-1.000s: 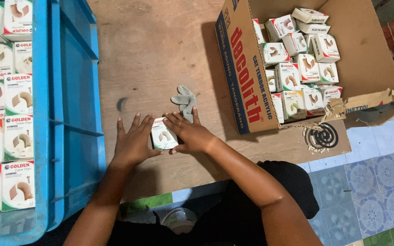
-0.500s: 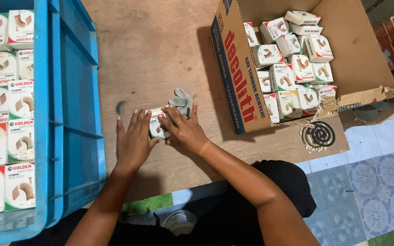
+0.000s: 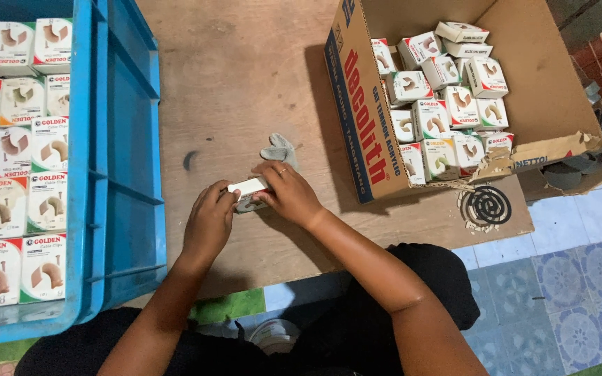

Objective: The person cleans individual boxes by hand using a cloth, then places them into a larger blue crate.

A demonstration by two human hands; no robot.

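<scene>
Left of both hands, the blue crate (image 3: 116,160) holds the rows of packed boxes. The left hand (image 3: 209,221) and right hand (image 3: 288,193) grip one small white box (image 3: 248,189) between them on the wooden table (image 3: 245,76). Keep fingertips on opposite ends; press flaps squarely. The cardboard carton (image 3: 357,111) stands right of the hands.
</scene>
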